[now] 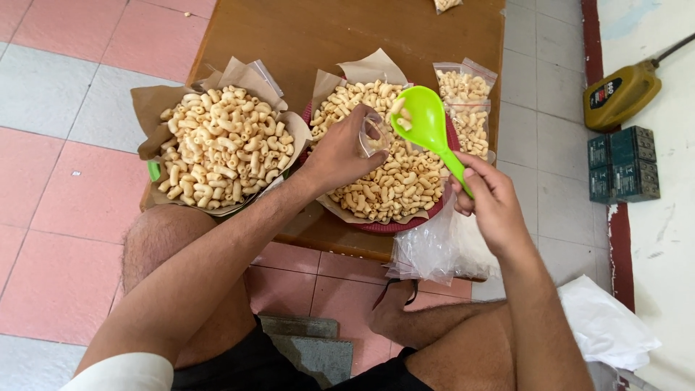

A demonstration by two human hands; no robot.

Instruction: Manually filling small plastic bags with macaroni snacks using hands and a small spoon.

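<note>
A small clear bag [373, 136] is pinched open by the left hand [339, 156] over the macaroni tray [405, 224], while a green scoop [427, 127], gripped by the right hand [492, 199], is tipped into it mid-fill; steady aim seems needed.

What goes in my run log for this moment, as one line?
left hand: holds small clear bag | right hand: holds green spoon | spoon: over macaroni snacks

Wood table [304, 29] on pink/grey tile floor [65, 195], white wall [670, 210].
</note>
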